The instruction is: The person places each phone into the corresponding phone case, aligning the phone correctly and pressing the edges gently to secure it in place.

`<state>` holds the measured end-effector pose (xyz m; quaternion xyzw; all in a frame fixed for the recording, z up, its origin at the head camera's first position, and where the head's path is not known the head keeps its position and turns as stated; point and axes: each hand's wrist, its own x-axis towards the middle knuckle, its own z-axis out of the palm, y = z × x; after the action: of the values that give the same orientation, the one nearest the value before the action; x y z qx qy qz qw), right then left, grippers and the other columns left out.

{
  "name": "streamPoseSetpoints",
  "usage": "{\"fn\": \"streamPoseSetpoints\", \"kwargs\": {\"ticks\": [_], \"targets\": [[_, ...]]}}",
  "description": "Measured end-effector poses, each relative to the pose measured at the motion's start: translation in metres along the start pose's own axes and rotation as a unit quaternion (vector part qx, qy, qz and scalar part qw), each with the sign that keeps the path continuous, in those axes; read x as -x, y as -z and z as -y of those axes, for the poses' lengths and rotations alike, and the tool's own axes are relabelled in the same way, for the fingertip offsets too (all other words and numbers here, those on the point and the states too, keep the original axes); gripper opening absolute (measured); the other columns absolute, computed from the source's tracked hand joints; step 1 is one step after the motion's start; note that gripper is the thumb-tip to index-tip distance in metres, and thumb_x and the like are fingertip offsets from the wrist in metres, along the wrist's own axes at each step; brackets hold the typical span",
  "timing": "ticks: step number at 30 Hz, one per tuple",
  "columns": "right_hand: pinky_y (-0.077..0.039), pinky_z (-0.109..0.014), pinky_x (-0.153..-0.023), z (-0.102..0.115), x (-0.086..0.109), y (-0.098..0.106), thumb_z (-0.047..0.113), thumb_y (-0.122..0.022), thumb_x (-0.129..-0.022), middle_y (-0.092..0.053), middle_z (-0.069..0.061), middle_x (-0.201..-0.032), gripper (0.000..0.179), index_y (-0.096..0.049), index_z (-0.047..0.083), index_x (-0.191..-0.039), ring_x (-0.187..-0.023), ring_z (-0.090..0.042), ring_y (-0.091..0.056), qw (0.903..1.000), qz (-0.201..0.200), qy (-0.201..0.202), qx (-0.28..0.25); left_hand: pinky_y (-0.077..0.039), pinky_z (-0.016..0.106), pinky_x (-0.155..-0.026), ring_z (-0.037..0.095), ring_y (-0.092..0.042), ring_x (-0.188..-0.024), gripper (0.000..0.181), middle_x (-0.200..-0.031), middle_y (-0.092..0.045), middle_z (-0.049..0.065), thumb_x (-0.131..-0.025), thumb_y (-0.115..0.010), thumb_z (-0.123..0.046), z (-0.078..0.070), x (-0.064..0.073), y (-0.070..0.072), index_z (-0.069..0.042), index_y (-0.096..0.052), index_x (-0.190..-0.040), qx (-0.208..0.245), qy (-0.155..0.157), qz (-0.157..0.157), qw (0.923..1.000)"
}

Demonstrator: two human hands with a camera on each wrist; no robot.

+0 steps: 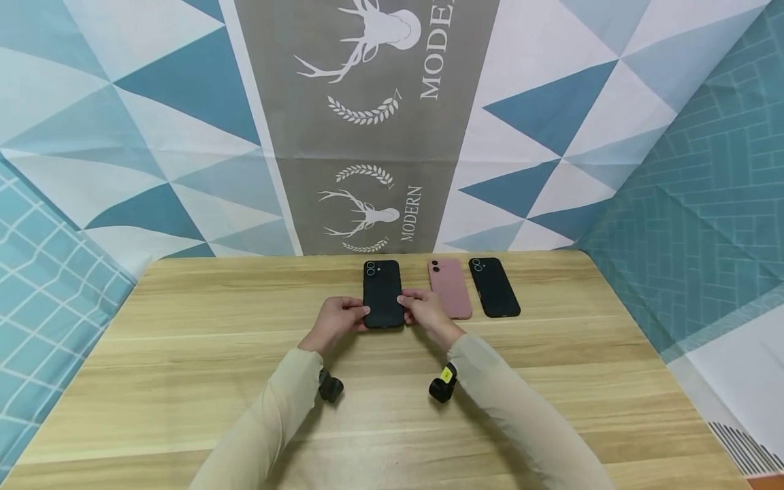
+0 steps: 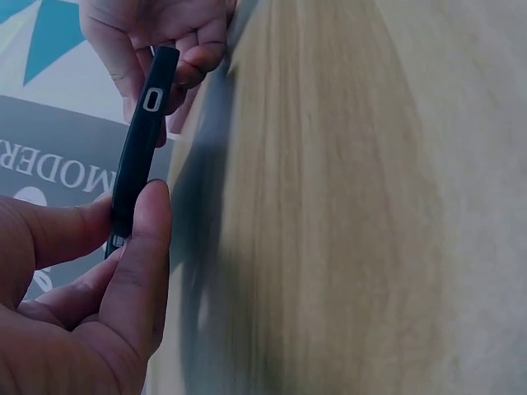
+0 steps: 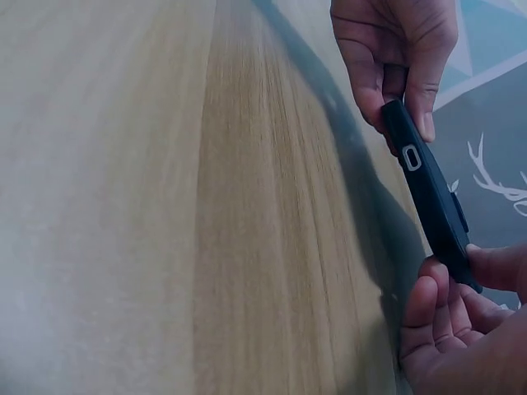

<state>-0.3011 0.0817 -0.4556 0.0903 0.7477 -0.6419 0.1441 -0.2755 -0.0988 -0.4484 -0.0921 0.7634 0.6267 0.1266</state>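
Between both hands is a phone in a black case [image 1: 383, 294], its camera side facing up at the back middle of the table. My left hand [image 1: 338, 317] pinches the lower left edge between thumb and fingers. On the opposite edge, my right hand [image 1: 425, 314] pinches it likewise. Both wrist views show the phone's bottom end with its charging port [image 2: 153, 99] opening, and the phone [image 3: 430, 197] held clear of the tabletop over a shadow. To the right lie a pink phone [image 1: 452, 291], close by my right hand, and another black phone [image 1: 495, 287].
The wooden table [image 1: 202, 367] ends at the back against a patterned cloth [image 1: 361, 143] with deer prints. Small black wrist cameras hang under both sleeves, the left camera [image 1: 331, 388] and the right camera [image 1: 439, 389] just over the tabletop.
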Motion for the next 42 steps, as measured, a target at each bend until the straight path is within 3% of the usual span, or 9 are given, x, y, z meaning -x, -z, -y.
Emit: {"fn": "streamPoseSetpoints", "kwargs": {"ticks": [14, 21, 25, 30, 34, 38, 42], "targets": [[-0.044, -0.017, -0.046, 0.004, -0.014, -0.006, 0.008, -0.056, -0.093, -0.052, -0.001, -0.075, 0.035, -0.054, -0.002, -0.127, -0.050, -0.008, -0.045, 0.9998, -0.010, -0.016, 0.008, -0.057, 0.022, -0.060, 0.008, -0.058, -0.055, 0.030, -0.107, -0.060, 0.023, -0.090, -0.060, -0.005, -0.001, -0.014, 0.000, 0.010, -0.057, -0.117, -0.008, 0.018, -0.016, 0.9997], [-0.046, -0.018, -0.047, 0.006, -0.014, -0.008, 0.009, -0.055, -0.094, -0.055, -0.002, -0.078, 0.034, -0.055, -0.001, -0.126, -0.050, -0.009, -0.046, 0.9994, -0.011, -0.025, 0.022, -0.056, 0.021, -0.058, 0.007, -0.057, -0.053, 0.029, -0.096, -0.059, 0.016, -0.090, -0.060, -0.003, 0.000, -0.016, -0.001, 0.012, -0.057, -0.114, -0.008, 0.019, -0.023, 0.9995], [-0.046, -0.017, -0.047, 0.007, -0.013, -0.008, 0.009, -0.055, -0.094, -0.054, -0.002, -0.073, 0.031, -0.058, -0.004, -0.121, -0.049, -0.008, -0.047, 0.9993, -0.010, -0.021, 0.030, -0.055, 0.020, -0.057, 0.006, -0.056, -0.051, 0.028, -0.091, -0.058, 0.012, -0.089, -0.060, -0.003, 0.002, -0.016, -0.002, 0.012, -0.058, -0.113, -0.011, 0.020, -0.026, 0.9994], [-0.048, -0.017, -0.048, 0.005, -0.011, -0.006, 0.006, -0.056, -0.092, -0.055, -0.003, -0.069, 0.026, -0.062, -0.009, -0.112, -0.049, -0.007, -0.049, 0.9992, -0.016, -0.009, 0.036, -0.056, 0.020, -0.058, 0.006, -0.057, -0.052, 0.029, -0.097, -0.061, 0.017, -0.089, -0.061, -0.004, 0.002, -0.017, -0.002, 0.013, -0.058, -0.113, -0.014, 0.021, -0.027, 0.9993], [-0.049, -0.016, -0.050, 0.005, -0.009, -0.004, 0.001, -0.057, -0.089, -0.066, -0.012, -0.084, 0.024, -0.064, -0.010, -0.109, -0.051, -0.006, -0.052, 0.9984, -0.028, -0.003, 0.048, -0.056, 0.020, -0.058, 0.006, -0.058, -0.052, 0.030, -0.105, -0.063, 0.022, -0.088, -0.063, -0.006, 0.001, -0.016, -0.002, 0.011, -0.059, -0.113, -0.018, 0.022, -0.033, 0.9991], [-0.053, -0.018, -0.054, 0.006, -0.006, -0.005, 0.000, -0.058, -0.088, -0.068, -0.021, -0.101, 0.024, -0.065, -0.008, -0.109, -0.056, -0.008, -0.055, 0.9967, -0.034, 0.007, 0.073, -0.057, 0.022, -0.058, 0.006, -0.059, -0.052, 0.028, -0.105, -0.065, 0.023, -0.086, -0.066, -0.006, 0.002, -0.016, -0.001, 0.009, -0.062, -0.110, -0.035, 0.010, -0.049, 0.9981], [-0.054, -0.020, -0.058, 0.006, -0.005, -0.007, 0.000, -0.057, -0.088, -0.067, -0.022, -0.103, 0.023, -0.066, -0.006, -0.108, -0.062, -0.011, -0.059, 0.9941, -0.033, 0.015, 0.102, -0.057, 0.023, -0.058, 0.006, -0.060, -0.053, 0.024, -0.100, -0.067, 0.022, -0.084, -0.067, -0.006, 0.002, -0.015, 0.000, 0.007, -0.065, -0.104, -0.082, -0.014, -0.064, 0.9945]]}}
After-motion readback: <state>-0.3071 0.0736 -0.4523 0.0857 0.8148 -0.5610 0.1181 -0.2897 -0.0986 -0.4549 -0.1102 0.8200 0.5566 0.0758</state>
